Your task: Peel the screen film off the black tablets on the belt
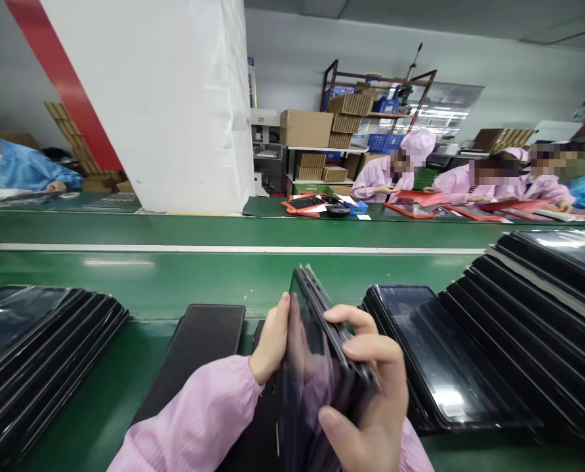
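My left hand [271, 341] presses its fingers against the glossy face of a small stack of black tablets [312, 360], tilted up on edge in front of me. On the other side my right hand [374, 387] grips the same stack, thumb low and fingers over its edge. How many tablets are in it I cannot make out. Under my left forearm lies a dark flat tablet-like panel [206, 337], matte side up; another dark piece beneath the held stack is partly hidden. Just right of my right hand rests a tablet [420, 334] with its shiny screen up.
A tall pile of black-edged tablets [528, 328] leans at the right, and another pile [51, 354] sits at the left. Beyond runs a green belt [184, 275] with a white line. Co-workers [383, 174] in pink sit across it. A white pillar [189, 111] stands behind.
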`<state>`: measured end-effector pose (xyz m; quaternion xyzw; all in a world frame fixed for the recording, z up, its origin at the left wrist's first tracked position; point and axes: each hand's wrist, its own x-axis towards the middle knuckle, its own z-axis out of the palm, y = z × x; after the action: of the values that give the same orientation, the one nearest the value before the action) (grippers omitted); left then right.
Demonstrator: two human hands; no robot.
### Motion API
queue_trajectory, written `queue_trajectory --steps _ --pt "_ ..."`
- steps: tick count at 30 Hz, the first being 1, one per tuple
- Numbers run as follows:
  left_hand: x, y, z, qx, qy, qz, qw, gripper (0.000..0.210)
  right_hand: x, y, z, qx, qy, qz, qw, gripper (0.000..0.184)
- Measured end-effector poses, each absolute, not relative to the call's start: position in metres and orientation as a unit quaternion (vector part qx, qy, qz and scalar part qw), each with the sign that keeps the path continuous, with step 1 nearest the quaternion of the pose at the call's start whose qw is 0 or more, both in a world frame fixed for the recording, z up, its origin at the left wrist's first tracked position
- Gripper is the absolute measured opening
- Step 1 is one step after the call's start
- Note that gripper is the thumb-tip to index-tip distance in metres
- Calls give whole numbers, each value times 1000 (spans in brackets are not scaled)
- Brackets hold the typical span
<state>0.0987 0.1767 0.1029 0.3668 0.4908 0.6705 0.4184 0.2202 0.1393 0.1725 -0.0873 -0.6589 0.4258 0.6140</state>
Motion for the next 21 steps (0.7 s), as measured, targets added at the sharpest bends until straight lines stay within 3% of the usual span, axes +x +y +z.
queue_trajectory --steps 2,3,7,9,13,21 --pt "87 185 115 388 497 682 370 68 229 136 175 -78 -650 432 620 30" --pt "81 190 121 409 490 693 334 70 234 138 177 -71 -664 438 602 36" --pt "62 213 129 471 454 721 230 73 263 162 179 -80 -814 435 377 102" --pt "57 221 124 477 447 726 213 73 273 176 180 -119 -866 408 263 119" --pt "54 228 108 491 426 734 195 65 280 191 182 -126 -893 398 166 132" --pt "57 227 101 546 381 723 183 47 286 196 184 -124 -893 410 138 128"
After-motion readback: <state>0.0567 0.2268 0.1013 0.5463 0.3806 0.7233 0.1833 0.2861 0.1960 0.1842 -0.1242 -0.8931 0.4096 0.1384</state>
